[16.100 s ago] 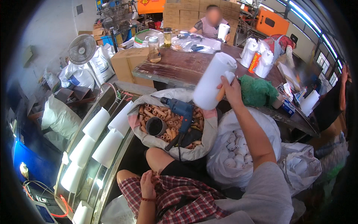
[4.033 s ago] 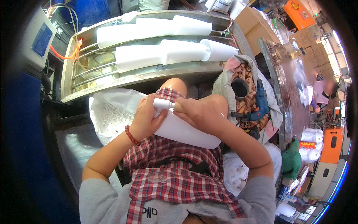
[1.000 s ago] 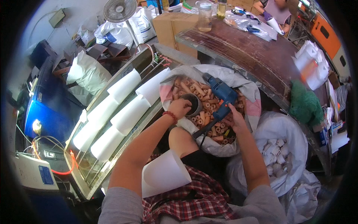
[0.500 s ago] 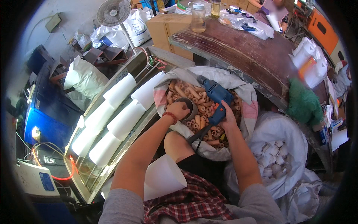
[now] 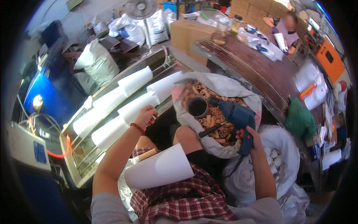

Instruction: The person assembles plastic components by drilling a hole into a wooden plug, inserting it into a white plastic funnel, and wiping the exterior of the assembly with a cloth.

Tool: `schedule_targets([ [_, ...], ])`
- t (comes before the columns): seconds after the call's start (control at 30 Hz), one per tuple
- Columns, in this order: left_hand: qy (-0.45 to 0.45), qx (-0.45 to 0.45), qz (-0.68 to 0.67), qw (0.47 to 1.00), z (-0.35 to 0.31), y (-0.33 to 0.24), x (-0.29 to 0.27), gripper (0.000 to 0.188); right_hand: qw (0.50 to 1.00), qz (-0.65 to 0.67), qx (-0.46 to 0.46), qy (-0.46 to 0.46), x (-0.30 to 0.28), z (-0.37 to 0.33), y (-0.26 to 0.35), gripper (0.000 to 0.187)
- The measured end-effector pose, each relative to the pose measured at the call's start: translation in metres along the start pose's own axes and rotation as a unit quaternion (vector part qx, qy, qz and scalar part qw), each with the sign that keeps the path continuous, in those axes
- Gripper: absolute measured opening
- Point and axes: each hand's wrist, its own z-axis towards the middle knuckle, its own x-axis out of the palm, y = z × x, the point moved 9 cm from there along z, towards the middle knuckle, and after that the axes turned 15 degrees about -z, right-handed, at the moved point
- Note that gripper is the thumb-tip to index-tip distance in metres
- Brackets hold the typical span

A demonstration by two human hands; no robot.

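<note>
A blue power drill (image 5: 235, 112) is in my right hand (image 5: 254, 141), which wraps round its handle; its chuck points left over an open sack. My left hand (image 5: 146, 115) is raised beside the white cylinders on the rack. Its fingers are curled together, and whatever they may hold is too small to make out. A dark round cup (image 5: 197, 107) sits in the sack (image 5: 231, 84) on a heap of short tan tubes (image 5: 211, 121). Across my lap, on a red plaid cloth (image 5: 179, 198), lies a large white cylinder (image 5: 160, 168).
To the left, a metal-framed rack (image 5: 80, 168) bears rows of white cylinders (image 5: 108, 132). Another sack (image 5: 287, 145) of white pieces stands at the right. Beyond is a worn brown table (image 5: 238, 56) with bottles and plastic bags. Someone (image 5: 287, 35) sits behind it.
My left hand has come out of the dark cup and moved left toward the rack. The drill has shifted right and nearer to me. The view has turned.
</note>
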Motion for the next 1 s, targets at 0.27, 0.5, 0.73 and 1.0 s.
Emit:
schedule_targets([
  [0.27,-0.049,0.011,-0.155,0.987,-0.068,0.026,-0.087,0.005,0.986,-0.053,0.093,0.131,0.098,-0.037,-0.067,0.042],
  [0.5,-0.062,-0.002,-0.190,0.980,-0.093,0.070,-0.129,0.009,0.974,-0.081,0.129,0.166,0.125,-0.021,-0.128,0.047],
  [0.73,-0.058,-0.039,-0.269,0.961,-0.091,0.094,-0.118,0.008,0.975,-0.078,0.127,0.165,0.122,-0.019,-0.131,0.050],
  [1.0,-0.057,-0.024,-0.267,0.962,-0.083,0.098,-0.118,0.009,0.974,-0.055,0.138,0.170,0.119,-0.010,-0.138,0.050],
])
